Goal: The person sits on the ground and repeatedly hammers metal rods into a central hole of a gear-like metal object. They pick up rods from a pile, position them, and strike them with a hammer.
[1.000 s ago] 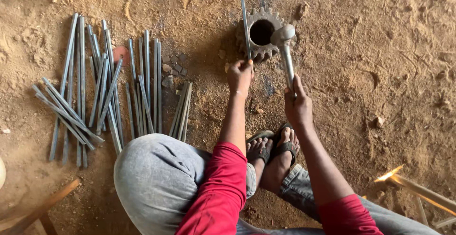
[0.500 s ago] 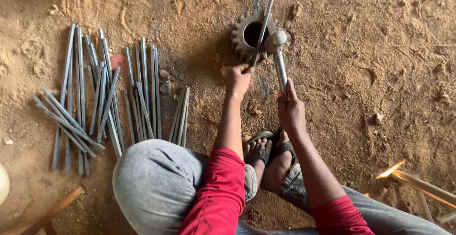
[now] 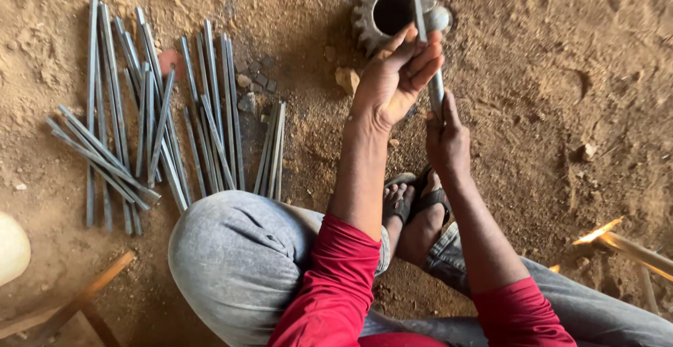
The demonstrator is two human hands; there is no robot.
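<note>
My left hand (image 3: 392,80) grips a thin grey metal rod (image 3: 417,3) that stands over a rusty toothed gear (image 3: 368,14) lying on the dirt, at the top of the head view. My right hand (image 3: 447,140) grips the handle of a metal hammer (image 3: 438,19), whose rounded head sits at the gear's right rim beside the rod. Both arms wear red sleeves. My sandalled feet (image 3: 413,203) rest on the ground just below the hands.
A loose pile of several grey metal rods (image 3: 154,116) lies on the dirt to the left, a smaller bundle (image 3: 272,151) nearer the knee. A small stone (image 3: 345,79) sits left of my left hand. Wooden sticks (image 3: 631,249) lie at the right, a wooden frame (image 3: 84,298) lower left.
The view has closed in on the hands. My left hand has lifted and regripped the rod higher, tilting it over the gear's hole. The hammer head stays by the gear's rim.
</note>
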